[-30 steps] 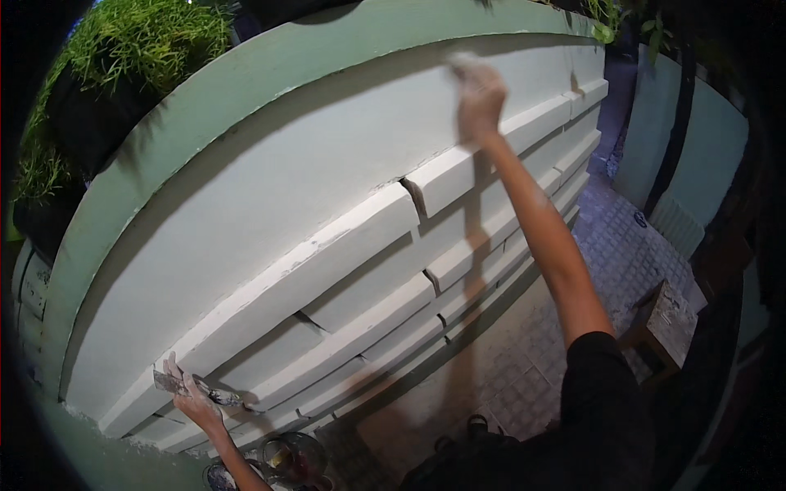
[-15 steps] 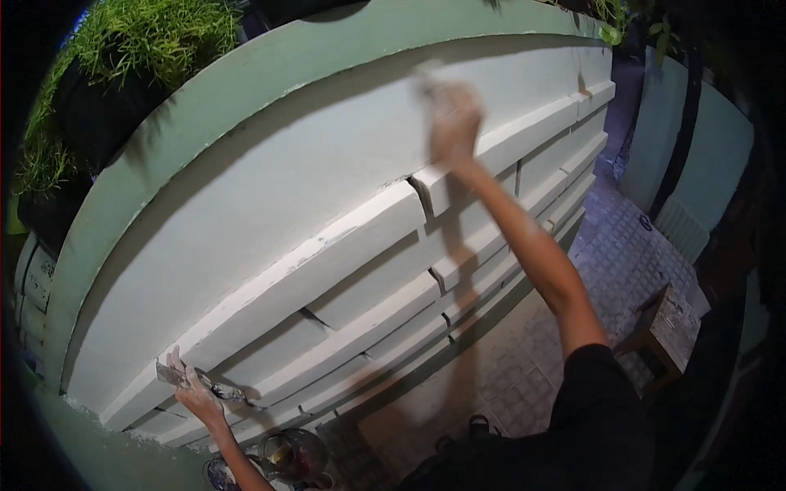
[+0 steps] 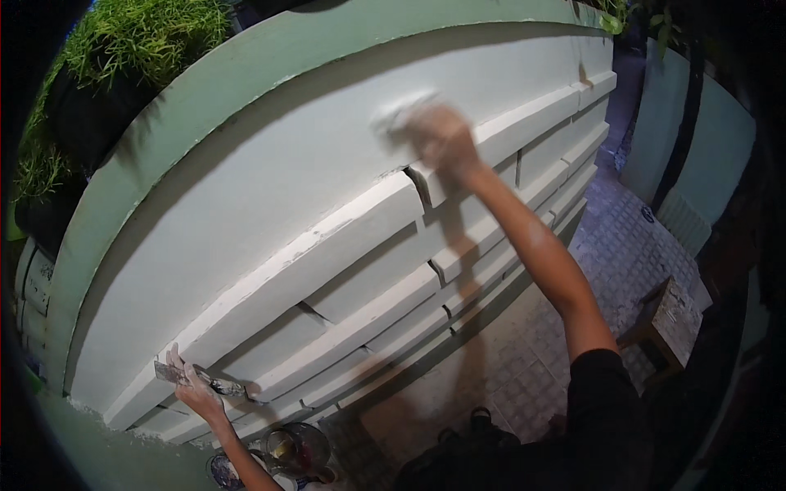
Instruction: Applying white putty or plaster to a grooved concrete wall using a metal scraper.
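My left hand (image 3: 198, 394) is closed round a putty knife (image 3: 170, 372) with a flat metal blade and a smeared handle. It rests at the left end of the top ledge (image 3: 303, 237), fingertips on the ledge. At the upper middle my right hand (image 3: 444, 141), smeared by motion, is closed on a whitish thing (image 3: 399, 117) whose kind I cannot make out. That thing is over the smooth white wall panel (image 3: 246, 188), above the ledge. Chips and rough patches show along the ledge's edge, and a dark gap (image 3: 418, 186) splits it below my right hand.
A green rim (image 3: 213, 102) tops the wall, with grassy plants (image 3: 147, 41) in dark pots behind it. Below the left forearm stand a round clear container (image 3: 304, 448) and other vessels. A wooden stool (image 3: 667, 323) stands on the tiled floor (image 3: 524, 385) at the right.
My right hand has swung down and slightly left across the panel, with the whitish thing in it. My left hand with the putty knife has hardly moved.
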Motion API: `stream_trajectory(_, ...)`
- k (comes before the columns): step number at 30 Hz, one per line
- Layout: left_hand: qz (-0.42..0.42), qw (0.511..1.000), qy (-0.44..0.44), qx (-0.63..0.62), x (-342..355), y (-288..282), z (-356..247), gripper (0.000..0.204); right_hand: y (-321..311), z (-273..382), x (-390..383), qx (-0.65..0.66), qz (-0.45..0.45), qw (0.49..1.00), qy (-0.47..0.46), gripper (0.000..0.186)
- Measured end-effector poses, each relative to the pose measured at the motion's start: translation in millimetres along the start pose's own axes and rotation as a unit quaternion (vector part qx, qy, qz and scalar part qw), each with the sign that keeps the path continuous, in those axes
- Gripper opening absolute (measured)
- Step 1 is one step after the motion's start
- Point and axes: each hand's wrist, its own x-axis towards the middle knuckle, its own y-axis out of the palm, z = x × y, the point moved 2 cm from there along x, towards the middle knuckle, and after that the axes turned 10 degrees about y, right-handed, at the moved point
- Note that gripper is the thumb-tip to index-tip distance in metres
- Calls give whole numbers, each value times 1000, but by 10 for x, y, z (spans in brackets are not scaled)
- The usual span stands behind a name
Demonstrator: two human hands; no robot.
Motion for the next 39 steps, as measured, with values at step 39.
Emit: stream_trajectory(39,258,867,206,-372,612,2040,-3324,41,-66,-137,551,-59,-144,982,111,25)
